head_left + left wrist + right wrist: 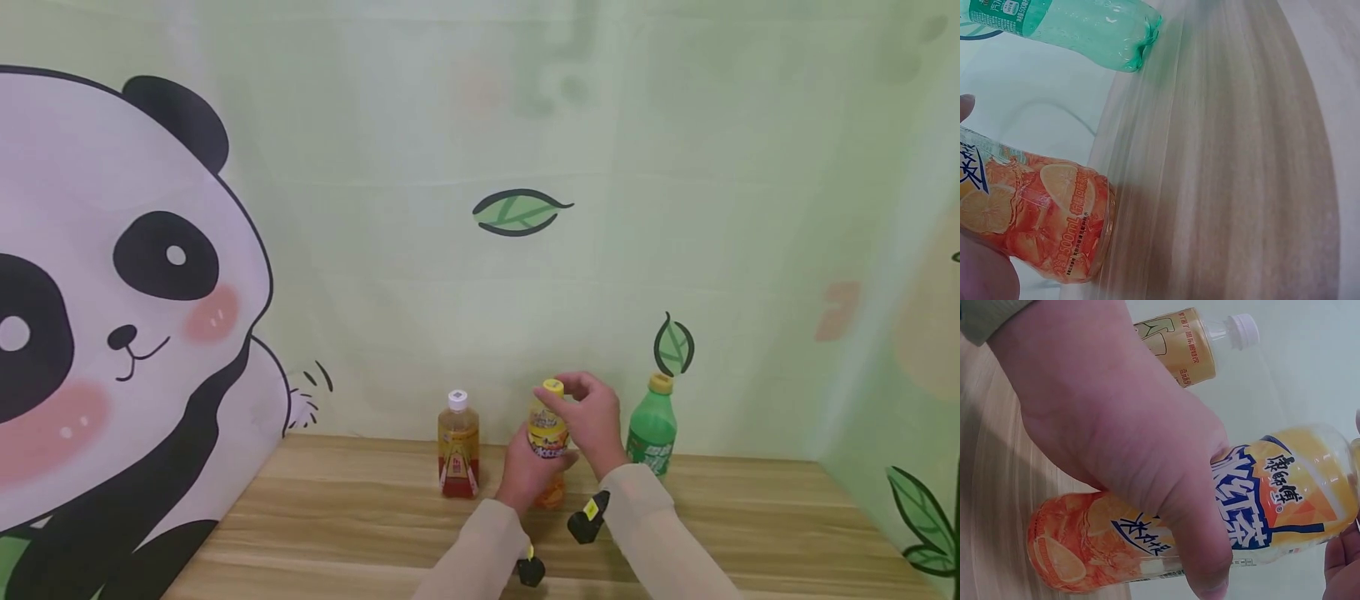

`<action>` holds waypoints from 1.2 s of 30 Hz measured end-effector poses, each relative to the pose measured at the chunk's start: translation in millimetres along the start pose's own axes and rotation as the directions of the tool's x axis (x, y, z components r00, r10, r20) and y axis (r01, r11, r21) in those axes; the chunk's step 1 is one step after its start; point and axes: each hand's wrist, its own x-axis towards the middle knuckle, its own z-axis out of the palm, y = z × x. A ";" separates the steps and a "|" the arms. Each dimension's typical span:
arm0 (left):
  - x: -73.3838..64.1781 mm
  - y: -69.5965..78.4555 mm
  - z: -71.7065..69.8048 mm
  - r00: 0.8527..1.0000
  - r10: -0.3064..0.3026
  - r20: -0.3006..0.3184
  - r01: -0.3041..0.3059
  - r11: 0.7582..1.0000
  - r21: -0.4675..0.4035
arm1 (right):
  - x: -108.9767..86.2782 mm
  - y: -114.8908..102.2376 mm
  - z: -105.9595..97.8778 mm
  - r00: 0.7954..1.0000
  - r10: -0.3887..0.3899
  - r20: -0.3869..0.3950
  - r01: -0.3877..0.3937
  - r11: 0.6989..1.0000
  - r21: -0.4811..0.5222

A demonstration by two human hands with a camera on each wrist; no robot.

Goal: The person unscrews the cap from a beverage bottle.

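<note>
My left hand (522, 471) wraps round the middle of an iced tea bottle (547, 437), with an orange-and-yellow label and a yellow cap (553, 386). At the top, my right hand (597, 417) pinches that cap between thumb and fingers. The bottle stands about upright; whether its base touches the table I cannot tell. In the left wrist view, the lower label of the iced tea bottle (1041, 215) shows orange slices. The right wrist view has the left hand (1129, 419) across the label, while only fingertips of the right hand (1342, 562) show at the edge.
A white-capped bottle of reddish-brown drink (458, 450) stands to the left on the wooden table (360, 517). To the right is a green bottle (652, 425) with a yellowish cap. A printed backdrop (375, 250) with a panda hangs behind the table.
</note>
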 end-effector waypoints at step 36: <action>-40.9 20.0 -24.5 0.979 0.135 0.151 -0.147 0.987 0.069 | -25.2 -21.6 -21.7 0.991 -0.041 0.129 0.037 0.999 0.035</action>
